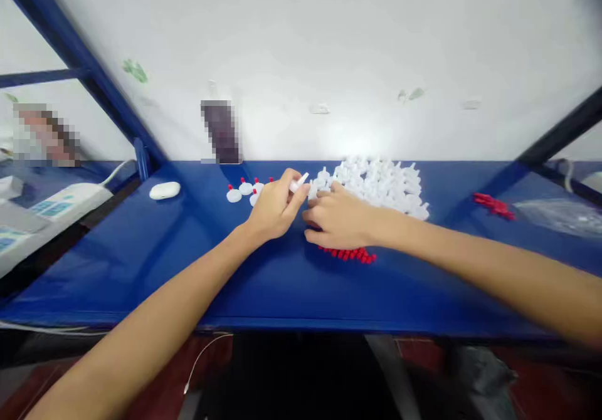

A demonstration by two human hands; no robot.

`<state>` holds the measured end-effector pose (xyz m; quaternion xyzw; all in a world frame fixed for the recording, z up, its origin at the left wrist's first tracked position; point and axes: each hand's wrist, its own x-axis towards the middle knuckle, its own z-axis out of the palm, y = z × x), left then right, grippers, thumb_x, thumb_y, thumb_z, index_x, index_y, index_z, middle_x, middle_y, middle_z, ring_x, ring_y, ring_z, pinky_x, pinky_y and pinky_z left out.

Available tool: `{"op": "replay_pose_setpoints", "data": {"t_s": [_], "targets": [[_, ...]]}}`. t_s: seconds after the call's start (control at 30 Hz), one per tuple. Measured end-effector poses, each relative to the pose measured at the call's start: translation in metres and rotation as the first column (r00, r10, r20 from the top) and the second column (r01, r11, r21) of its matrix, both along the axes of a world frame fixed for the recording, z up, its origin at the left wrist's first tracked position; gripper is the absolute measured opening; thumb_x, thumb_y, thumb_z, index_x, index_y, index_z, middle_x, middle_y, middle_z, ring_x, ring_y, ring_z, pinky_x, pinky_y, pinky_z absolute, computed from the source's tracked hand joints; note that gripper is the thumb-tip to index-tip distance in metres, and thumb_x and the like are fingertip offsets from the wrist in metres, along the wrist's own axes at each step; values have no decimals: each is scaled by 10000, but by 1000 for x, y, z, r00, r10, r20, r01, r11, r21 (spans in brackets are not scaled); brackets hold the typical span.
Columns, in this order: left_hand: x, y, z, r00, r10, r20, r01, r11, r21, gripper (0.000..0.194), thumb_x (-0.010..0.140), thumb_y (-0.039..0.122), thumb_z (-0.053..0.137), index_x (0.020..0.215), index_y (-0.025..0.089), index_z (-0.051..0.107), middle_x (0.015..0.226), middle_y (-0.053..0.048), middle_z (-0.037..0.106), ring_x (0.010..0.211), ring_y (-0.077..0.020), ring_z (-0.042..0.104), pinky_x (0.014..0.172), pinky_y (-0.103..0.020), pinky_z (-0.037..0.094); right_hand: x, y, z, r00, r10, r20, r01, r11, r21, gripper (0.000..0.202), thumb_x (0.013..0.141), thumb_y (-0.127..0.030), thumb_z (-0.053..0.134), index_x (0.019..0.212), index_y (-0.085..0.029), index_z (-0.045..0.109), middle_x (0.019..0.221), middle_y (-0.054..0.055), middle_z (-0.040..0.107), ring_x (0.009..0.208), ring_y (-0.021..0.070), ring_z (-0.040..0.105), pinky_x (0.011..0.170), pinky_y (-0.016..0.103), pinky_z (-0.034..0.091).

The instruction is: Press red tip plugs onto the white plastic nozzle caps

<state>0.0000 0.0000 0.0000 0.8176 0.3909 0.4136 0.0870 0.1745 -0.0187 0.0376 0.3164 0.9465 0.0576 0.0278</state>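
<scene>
Left grip [276, 205] pinches a smooth white tapered nozzle [296, 185]; the right grip's [337, 217] state I cannot tell.

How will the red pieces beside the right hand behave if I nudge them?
The red pieces would probably scatter, since they lie loose in a cluster. Each looks small, so likely light and easily flicked. The blue tabletop looks smooth and glossy, so they may slide or roll.

White strip [81, 195], 9 o'clock: blue labels [57, 209], print too blurry to read.
Wall marks [135, 70], approx. 10 + 2 o'clock: green, faded, no legible txt.
Other txt/nos.: none readable.
</scene>
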Motion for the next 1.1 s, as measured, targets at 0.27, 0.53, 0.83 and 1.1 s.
{"op": "replay_pose_setpoints", "data": {"t_s": [0.27,0.53,0.83,1.1], "targets": [[5,-3,-5,996,-5,-87,-2,997,-82,296,1004,442,393,1058,178,518,621,28,585,554,-144,543,563,-265,348,0,7,-9,985,-38,-168,25,996,-83,150,846,-202,464,733,-159,553,814,74,643,752,186,528,742,362,287],[1,-5,-2,994,-45,-101,43,999,-14,240,949,407,498,891,180,554,593,44,561,507,-103,505,536,-237,330,31,13,-11,752,-162,-639,114,987,-116,144,847,-264,555,722,-193,558,815,56,639,966,254,509,869,391,359],[16,-20,-2,956,-176,-234,216,964,158,195,911,359,548,895,169,589,673,19,616,555,-98,522,536,-224,357,53,-7,-23,467,-375,-801,-14,902,-431,202,898,-325,574,761,-177,589,656,-17,548,603,125,500,550,266,370],[13,-18,-3,925,-249,-286,314,926,209,181,938,352,546,941,175,580,711,17,630,579,-97,539,540,-220,373,55,-20,-28,469,-354,-809,-170,863,-476,192,958,-347,553,861,-181,560,645,-26,587,561,110,571,566,250,453]]}}
